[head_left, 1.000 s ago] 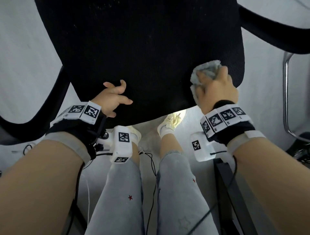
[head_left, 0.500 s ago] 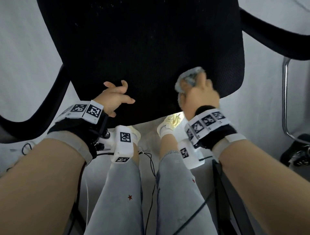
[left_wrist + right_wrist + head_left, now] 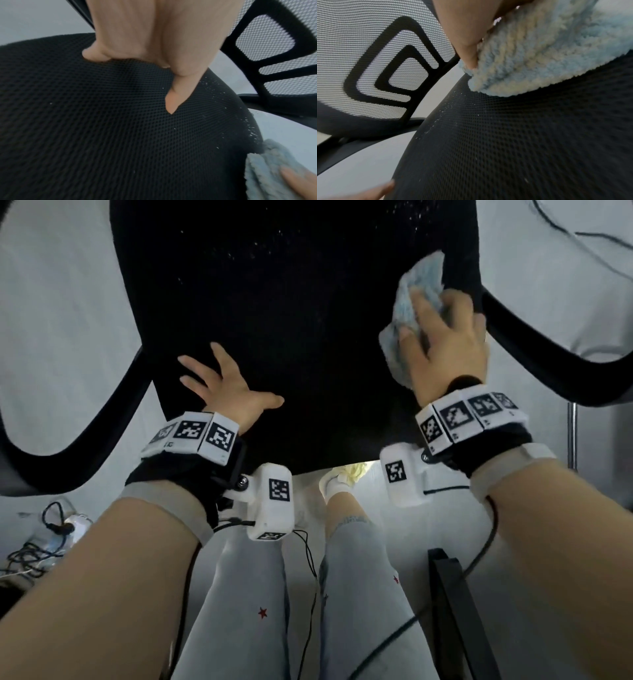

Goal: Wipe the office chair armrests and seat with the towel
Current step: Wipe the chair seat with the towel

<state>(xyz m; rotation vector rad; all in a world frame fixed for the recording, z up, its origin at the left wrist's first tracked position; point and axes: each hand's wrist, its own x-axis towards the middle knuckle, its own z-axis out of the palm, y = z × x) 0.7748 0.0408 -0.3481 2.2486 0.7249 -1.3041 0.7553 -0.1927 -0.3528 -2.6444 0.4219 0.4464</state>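
The black mesh seat (image 3: 291, 302) of the office chair fills the middle of the head view. My left hand (image 3: 226, 388) lies flat on its front left part with the fingers spread. My right hand (image 3: 445, 347) grips a bunched light blue towel (image 3: 414, 299) and presses it on the seat's right edge, close to the right armrest (image 3: 548, 364). The left armrest (image 3: 68, 440) curves off to the left. In the right wrist view the towel (image 3: 539, 54) sits on the seat (image 3: 505, 148). White specks (image 3: 440, 112) dot the seat's rim near the backrest.
The mesh backrest (image 3: 274, 33) rises behind the seat. Under the seat's front edge are the person's legs in grey trousers (image 3: 246, 594). Cables (image 3: 41, 542) lie on the floor at the left. A chrome tube (image 3: 572, 436) and a black bar (image 3: 455, 611) stand at the right.
My right hand swept the towel leftward along the seat's front, then out and away to the right edge by the armrest. My left hand's fingers went from loosely curled to spread flat.
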